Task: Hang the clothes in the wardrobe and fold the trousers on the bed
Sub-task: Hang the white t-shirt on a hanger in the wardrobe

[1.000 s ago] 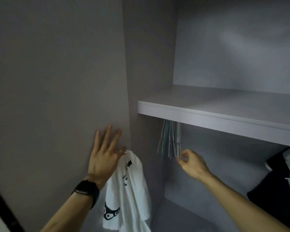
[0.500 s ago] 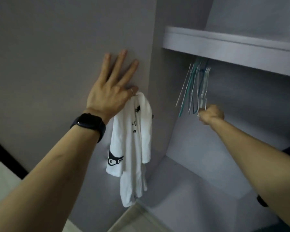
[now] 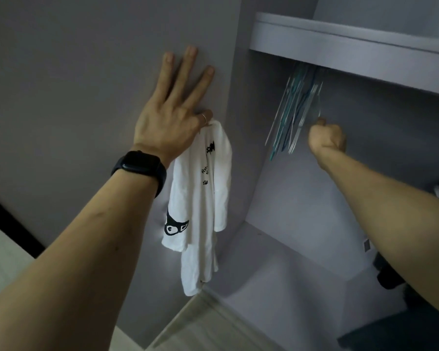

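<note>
Grips the low end of the hangers [image 3: 293,107] in the closed right hand [image 3: 327,139], bunch slanting down-left from under the shelf [image 3: 340,44]. Pinches the white shirt [image 3: 203,198] in the left hand [image 3: 167,122], other fingers flat on the panel [image 3: 74,84], well left of the hangers.

Found smooth, matt grey board on the wardrobe panel [image 3: 74,84], and the same flat finish on the shelf [image 3: 340,51], with a faint sheen along its front edge. Noted soft, creased cloth in the white shirt [image 3: 208,198], printed in flat black. Took the hangers [image 3: 292,115] for thin teal and white plastic or coated wire, too blurred to settle. Saw a dark watch [image 3: 140,165] with glossy face and matt strap, a thin metal ring [image 3: 204,118], and pale wood-grain floor [image 3: 213,328].
</note>
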### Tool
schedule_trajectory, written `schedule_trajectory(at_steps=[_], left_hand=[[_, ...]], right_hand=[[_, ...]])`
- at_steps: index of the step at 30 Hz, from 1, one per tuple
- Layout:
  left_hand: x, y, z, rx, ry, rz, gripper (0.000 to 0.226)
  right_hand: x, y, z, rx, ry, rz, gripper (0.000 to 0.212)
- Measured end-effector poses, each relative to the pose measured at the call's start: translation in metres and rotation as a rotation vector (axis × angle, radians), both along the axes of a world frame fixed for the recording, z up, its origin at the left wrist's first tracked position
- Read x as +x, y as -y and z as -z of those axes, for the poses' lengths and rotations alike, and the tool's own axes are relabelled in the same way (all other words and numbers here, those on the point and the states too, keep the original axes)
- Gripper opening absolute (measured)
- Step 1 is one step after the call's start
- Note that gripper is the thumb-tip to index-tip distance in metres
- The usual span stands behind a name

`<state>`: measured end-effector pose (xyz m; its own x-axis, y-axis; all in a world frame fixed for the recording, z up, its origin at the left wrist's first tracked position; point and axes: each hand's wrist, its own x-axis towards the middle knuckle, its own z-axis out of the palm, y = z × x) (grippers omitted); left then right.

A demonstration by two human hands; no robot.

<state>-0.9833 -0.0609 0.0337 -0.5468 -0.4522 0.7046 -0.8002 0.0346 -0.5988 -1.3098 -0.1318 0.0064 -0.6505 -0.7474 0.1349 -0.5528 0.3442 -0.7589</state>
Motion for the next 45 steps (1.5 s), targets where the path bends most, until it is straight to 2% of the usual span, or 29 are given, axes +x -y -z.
schedule_trajectory(at_steps=[3, 5, 8, 11, 14, 17, 20, 22, 25, 27, 29, 31, 35, 38, 42, 45], left_hand=[[-0.001, -0.006, 0.002, -0.003, -0.01, 0.001, 0.043], [-0.001, -0.01, 0.003, 0.061, -0.008, -0.002, 0.043], [0.0, -0.018, 0.0, 0.161, -0.027, 0.015, 0.028], [-0.002, -0.02, -0.011, 0.246, -0.049, 0.05, 0.017], [-0.008, -0.03, -0.02, 0.314, -0.115, 0.072, 0.016], [-0.032, -0.044, -0.025, 0.45, -0.308, 0.123, 0.023], [-0.078, -0.069, -0.029, 0.824, -0.672, 0.156, 0.038], [-0.105, -0.085, -0.026, 1.003, -0.776, 0.257, 0.037], [-0.138, -0.104, -0.011, 1.08, -0.708, 0.451, 0.041], [-0.153, -0.11, 0.0, 1.208, -0.645, 0.485, 0.062], [-0.167, -0.115, 0.007, 1.306, -0.571, 0.503, 0.074], [-0.179, -0.114, 0.017, 1.346, -0.539, 0.575, 0.071], [-0.203, -0.099, 0.026, 1.354, -0.573, 0.645, 0.052], [-0.217, -0.099, 0.033, 1.428, -0.513, 0.659, 0.036], [-0.231, -0.104, 0.041, 1.368, -0.414, 0.704, 0.023], [-0.239, -0.114, 0.04, 1.271, -0.307, 0.754, 0.025]], right_hand=[[0.001, -0.015, -0.017, -0.049, -0.017, 0.048, 0.059], [-0.001, -0.033, -0.023, -0.071, -0.018, 0.035, 0.062], [-0.01, -0.066, -0.022, -0.068, -0.027, 0.02, 0.061], [-0.02, -0.11, -0.019, -0.064, 0.062, -0.002, 0.06], [-0.023, -0.168, -0.015, -0.09, 0.146, -0.05, 0.059], [-0.025, -0.218, 0.003, -0.131, 0.248, -0.035, 0.06], [-0.027, -0.257, 0.023, -0.167, 0.319, -0.045, 0.058], [-0.026, -0.282, 0.029, -0.182, 0.394, -0.057, 0.061], [-0.024, -0.314, 0.026, -0.272, 0.53, -0.082, 0.066], [-0.022, -0.329, 0.017, -0.346, 0.646, -0.094, 0.068], [-0.025, -0.341, 0.01, -0.379, 0.74, -0.117, 0.066], [-0.029, -0.353, 0.005, -0.386, 0.791, -0.133, 0.063], [-0.039, -0.374, 0.009, -0.381, 0.844, -0.123, 0.058], [-0.046, -0.39, 0.016, -0.378, 0.867, -0.114, 0.067], [-0.061, -0.4, 0.024, -0.337, 0.787, -0.05, 0.066], [-0.078, -0.411, 0.029, -0.126, 0.445, -0.026, 0.065]])
